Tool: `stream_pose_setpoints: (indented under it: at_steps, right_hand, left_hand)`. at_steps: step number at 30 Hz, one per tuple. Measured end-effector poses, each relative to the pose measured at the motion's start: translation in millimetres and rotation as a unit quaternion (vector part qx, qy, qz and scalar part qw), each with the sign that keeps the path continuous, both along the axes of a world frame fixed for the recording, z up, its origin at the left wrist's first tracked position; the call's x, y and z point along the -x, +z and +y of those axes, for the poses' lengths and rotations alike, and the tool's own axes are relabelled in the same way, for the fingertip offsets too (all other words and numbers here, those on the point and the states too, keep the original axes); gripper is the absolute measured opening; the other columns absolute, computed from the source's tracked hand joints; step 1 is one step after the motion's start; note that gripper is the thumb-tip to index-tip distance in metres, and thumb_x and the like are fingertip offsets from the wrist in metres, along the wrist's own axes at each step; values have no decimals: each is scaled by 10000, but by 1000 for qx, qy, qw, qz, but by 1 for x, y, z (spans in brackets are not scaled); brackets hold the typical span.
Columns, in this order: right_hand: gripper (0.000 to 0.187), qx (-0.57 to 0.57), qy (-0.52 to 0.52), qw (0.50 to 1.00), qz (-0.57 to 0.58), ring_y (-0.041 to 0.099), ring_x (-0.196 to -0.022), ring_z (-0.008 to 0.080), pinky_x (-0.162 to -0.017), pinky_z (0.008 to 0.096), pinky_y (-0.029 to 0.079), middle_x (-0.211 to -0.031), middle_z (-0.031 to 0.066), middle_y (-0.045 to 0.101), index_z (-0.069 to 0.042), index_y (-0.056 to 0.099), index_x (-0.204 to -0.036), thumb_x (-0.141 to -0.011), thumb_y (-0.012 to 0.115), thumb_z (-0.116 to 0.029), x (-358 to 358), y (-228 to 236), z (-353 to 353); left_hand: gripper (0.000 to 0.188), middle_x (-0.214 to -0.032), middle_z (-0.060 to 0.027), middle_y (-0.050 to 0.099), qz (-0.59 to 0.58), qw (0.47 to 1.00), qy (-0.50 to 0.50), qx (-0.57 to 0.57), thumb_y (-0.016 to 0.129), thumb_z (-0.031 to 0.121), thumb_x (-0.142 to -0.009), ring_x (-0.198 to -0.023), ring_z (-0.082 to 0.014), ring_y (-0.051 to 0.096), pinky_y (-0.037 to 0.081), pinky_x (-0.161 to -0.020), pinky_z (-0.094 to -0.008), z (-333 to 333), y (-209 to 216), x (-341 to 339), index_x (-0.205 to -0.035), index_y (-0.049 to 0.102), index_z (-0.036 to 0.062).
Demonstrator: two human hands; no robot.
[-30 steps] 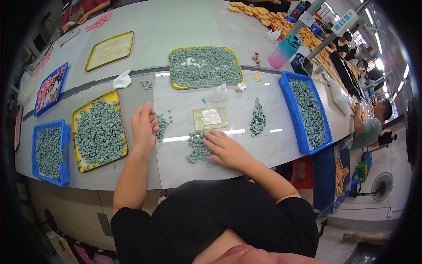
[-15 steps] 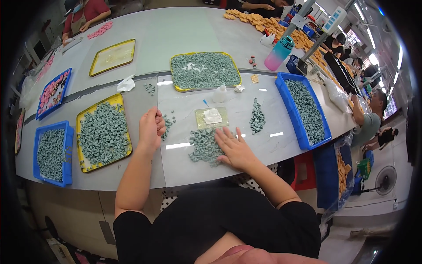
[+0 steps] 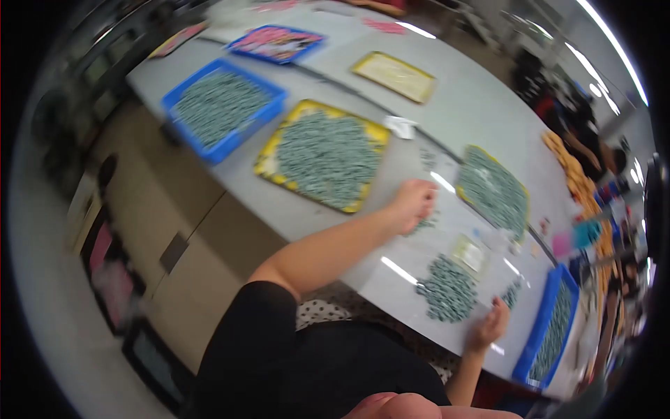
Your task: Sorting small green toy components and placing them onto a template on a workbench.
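My left hand [image 3: 415,204] is closed with its fingers curled together, over the table beside a few loose grey-green pieces [image 3: 423,225]; whatever it may hold is hidden. Closer to me lies a heap of small grey-green pieces [image 3: 447,290]. At the heap's right edge is my right hand [image 3: 490,325], apart from it and smeared by motion, so its fingers are unclear. Just beyond the heap rests a small pale pad [image 3: 469,257] with something white on it. A smaller cluster of green pieces [image 3: 513,295] lies past my right hand.
To the left stand a yellow tray [image 3: 382,136] and a blue bin [image 3: 276,105], both full of green pieces. Another filled yellow tray [image 3: 526,199] lies beyond my hands, and a blue bin [image 3: 528,342] on the right. Crumpled white tissue [image 3: 400,127] sits near a pale-bottomed yellow tray [image 3: 394,77].
The view has swung left and tilted, blurring things. My right hand has come off the heap, where it lay spread, to the heap's right side. My left hand stays closed.
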State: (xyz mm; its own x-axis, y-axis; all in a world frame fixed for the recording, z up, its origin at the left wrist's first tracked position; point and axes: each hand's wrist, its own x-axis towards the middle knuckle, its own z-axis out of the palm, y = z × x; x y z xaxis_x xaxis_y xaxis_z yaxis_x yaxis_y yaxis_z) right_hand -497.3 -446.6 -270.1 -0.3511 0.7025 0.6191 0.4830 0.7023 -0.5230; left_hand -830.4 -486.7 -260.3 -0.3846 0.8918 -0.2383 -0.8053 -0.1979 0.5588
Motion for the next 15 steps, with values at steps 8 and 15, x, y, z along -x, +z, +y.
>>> stream_pose_setpoints:
  at_steps: [8,15]
  right_hand:
    - [321,95,-62,992,48,511,-837,155,-760,274,414,-908,76,571,42,577,-1014,-955,398,-217,24,-117,-78]
    - [326,37,-111,979,169,529,-799,184,-744,286,430,-889,111,580,81,577,-988,-946,421,-202,107,-217,-85]
  left_hand:
    - [242,-562,-8,399,90,993,-23,-73,387,223,-944,-442,-78,361,290,-390,-222,-204,-66,-17,-754,424,78]
    - [206,-591,35,352,170,962,85,196,398,196,-955,-479,-53,335,279,-421,-208,-395,-295,10,-771,398,103]
